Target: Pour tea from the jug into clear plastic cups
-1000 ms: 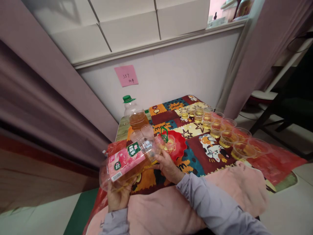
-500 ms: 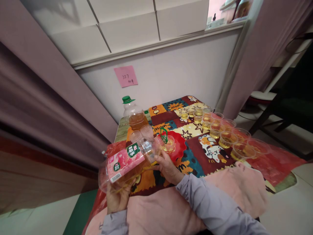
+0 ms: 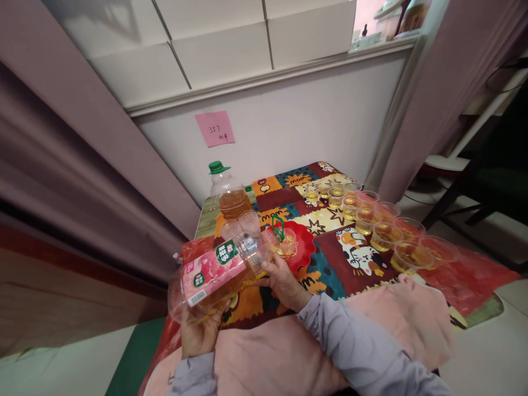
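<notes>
My left hand (image 3: 201,331) grips the base of a large clear bottle (image 3: 218,268) with a pink label, tipped almost flat with its neck toward a small plastic cup (image 3: 286,241). That cup holds amber liquid and stands on a red plate (image 3: 303,248). My right hand (image 3: 281,280) is closed around the bottle's neck end, just in front of the plate. A green handle ring (image 3: 278,226) hangs at the bottle's mouth.
A second bottle (image 3: 228,193) with a green cap stands at the table's back left, with two empty cups (image 3: 241,224) before it. Several filled cups (image 3: 383,228) line the right side of the patterned tablecloth (image 3: 330,264). A pink note (image 3: 214,128) is on the wall.
</notes>
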Demonstrator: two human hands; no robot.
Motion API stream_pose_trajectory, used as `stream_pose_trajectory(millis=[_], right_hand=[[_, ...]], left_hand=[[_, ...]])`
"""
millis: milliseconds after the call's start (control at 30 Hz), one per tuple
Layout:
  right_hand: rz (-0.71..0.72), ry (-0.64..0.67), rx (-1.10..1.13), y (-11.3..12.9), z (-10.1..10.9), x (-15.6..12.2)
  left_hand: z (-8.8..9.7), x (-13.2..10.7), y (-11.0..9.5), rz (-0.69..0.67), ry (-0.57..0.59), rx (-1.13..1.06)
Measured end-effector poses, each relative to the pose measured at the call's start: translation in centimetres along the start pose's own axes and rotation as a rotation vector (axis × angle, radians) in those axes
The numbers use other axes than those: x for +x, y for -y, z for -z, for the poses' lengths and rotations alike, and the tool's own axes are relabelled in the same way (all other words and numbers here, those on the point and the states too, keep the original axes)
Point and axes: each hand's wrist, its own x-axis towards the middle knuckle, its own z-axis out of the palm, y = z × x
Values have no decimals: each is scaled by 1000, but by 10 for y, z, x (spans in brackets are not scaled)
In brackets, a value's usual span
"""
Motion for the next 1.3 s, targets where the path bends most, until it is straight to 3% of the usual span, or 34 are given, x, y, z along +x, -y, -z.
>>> stream_pose_trajectory(millis=[167,533,1300], right_hand=[[11,1,12,-1,0,1],[5,-4,-7,2,-1,-2],[5,-13,3,1,-2,-1]], left_hand=[[4,0,-1,9,56,3],[4,-2,0,-10,-58,-23],[-1,-2,-1,-15,-145,-19]])
